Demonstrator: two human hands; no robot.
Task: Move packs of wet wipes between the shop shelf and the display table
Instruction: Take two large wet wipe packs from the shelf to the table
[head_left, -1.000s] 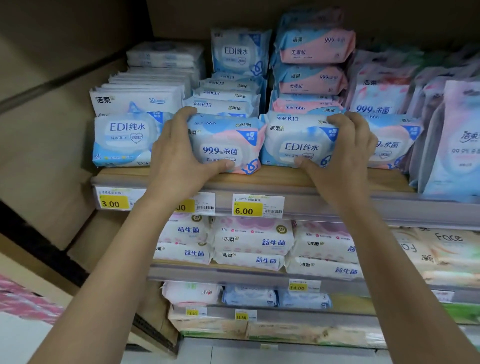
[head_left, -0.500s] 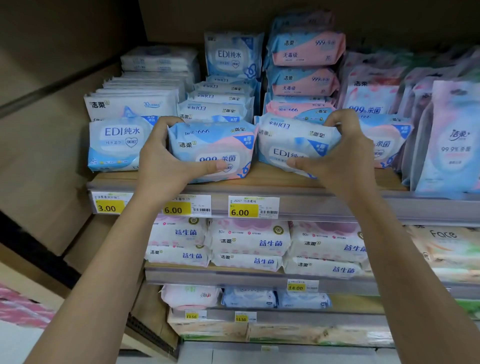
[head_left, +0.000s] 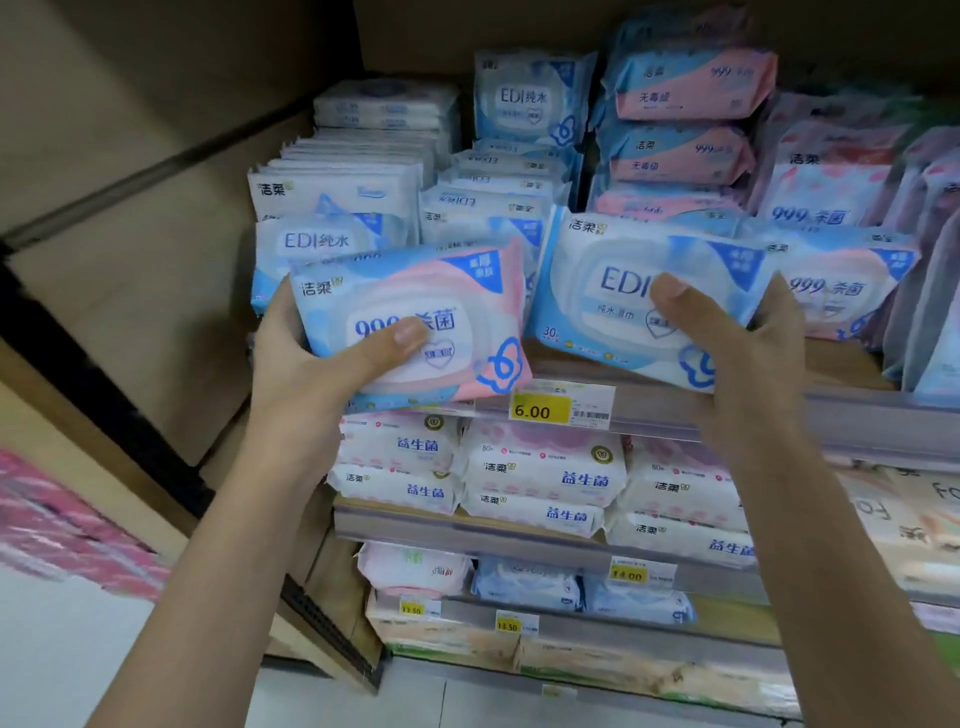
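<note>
Shelf (head_left: 727, 415): stacked with wipes packs (head_left: 675, 150).
Left hand (head_left: 306, 374): fingers pinching pink-and-blue pack (head_left: 447, 291), thumb on front.
Right hand (head_left: 743, 364): fingers pinching blue pack (head_left: 613, 254), thumb on front.

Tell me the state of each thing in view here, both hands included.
left hand: grips the 999 pack, thumb across its front.
right hand: grips the EDI pack, thumb on its front.
999 pack: held tilted, in front of the top shelf.
EDI pack: held tilted, face toward the camera.
stacked packs: resting on the top shelf, untouched.
6.00 price tag: on the top shelf's front rail.
</note>
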